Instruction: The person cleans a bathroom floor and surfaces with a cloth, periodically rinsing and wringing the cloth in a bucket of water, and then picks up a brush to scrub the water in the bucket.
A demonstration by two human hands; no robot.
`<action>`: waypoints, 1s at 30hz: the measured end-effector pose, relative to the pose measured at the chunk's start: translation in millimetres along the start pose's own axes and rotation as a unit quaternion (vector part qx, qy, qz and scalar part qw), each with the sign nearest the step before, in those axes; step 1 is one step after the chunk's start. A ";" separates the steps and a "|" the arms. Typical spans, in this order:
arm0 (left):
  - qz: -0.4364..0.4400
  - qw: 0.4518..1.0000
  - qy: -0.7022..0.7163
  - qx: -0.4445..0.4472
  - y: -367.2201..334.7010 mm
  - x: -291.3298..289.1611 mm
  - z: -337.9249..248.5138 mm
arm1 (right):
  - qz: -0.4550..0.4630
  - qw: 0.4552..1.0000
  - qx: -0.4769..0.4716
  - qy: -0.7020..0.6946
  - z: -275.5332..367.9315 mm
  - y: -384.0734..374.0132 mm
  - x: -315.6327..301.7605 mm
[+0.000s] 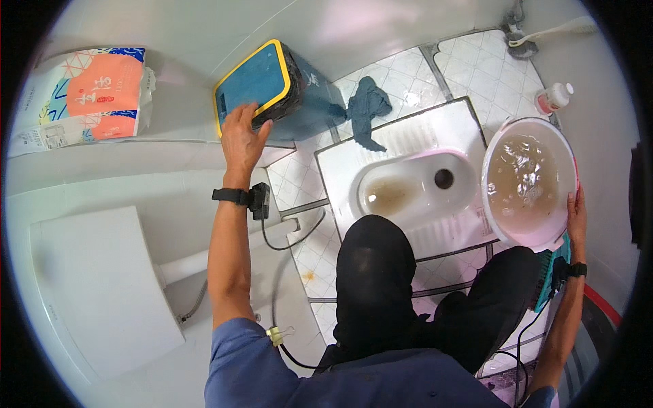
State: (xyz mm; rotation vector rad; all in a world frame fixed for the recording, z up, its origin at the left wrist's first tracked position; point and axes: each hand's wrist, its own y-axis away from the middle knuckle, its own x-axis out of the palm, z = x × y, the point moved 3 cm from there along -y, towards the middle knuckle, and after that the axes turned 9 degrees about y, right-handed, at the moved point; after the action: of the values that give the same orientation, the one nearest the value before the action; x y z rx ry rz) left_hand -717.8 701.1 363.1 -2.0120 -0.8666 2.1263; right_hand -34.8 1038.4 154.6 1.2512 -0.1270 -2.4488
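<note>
My left hand (243, 139) reaches to the near edge of a blue trash bin (255, 85) with a yellow-rimmed lid. Its fingers are apart and lie at the lid's edge, holding nothing. On the right, a white basin (495, 221) of murky, brownish water is at the side of the squat toilet (408, 143). My right hand (577, 216) grips the basin's outer right side by the rim; part of the fingers is hidden behind it. Some brownish water stands in the toilet bowl. Beside the bin a dark blue-green cloth (368, 109) lies crumpled, reaching the toilet's far edge.
A white bottle (555, 98) stands beyond the basin, near a toilet brush (554, 32) in the far corner. A teal-headed broom (554, 265) lies under the basin's near side. At left are a paper pack (95, 95) on a ledge, a cistern (98, 292) and its pipe (187, 265).
</note>
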 end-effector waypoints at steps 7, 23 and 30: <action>0.078 0.990 -0.051 -0.104 19.0 6.4 55.9 | -0.056 0.992 -0.032 0.111 1.6 3.7 12.6; 0.065 0.985 -0.062 -0.145 19.6 13.8 51.8 | -0.083 0.994 -0.008 0.071 7.0 11.3 19.2; 0.032 0.973 -0.077 -0.215 45.7 9.6 87.5 | -0.089 0.991 0.007 0.097 12.8 9.9 20.9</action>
State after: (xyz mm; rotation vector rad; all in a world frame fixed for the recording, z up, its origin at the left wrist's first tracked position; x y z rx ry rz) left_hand -787.2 637.6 331.4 -2.0971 -1.4125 2.3150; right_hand -53.1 1020.2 148.8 1.5598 0.0221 -2.4584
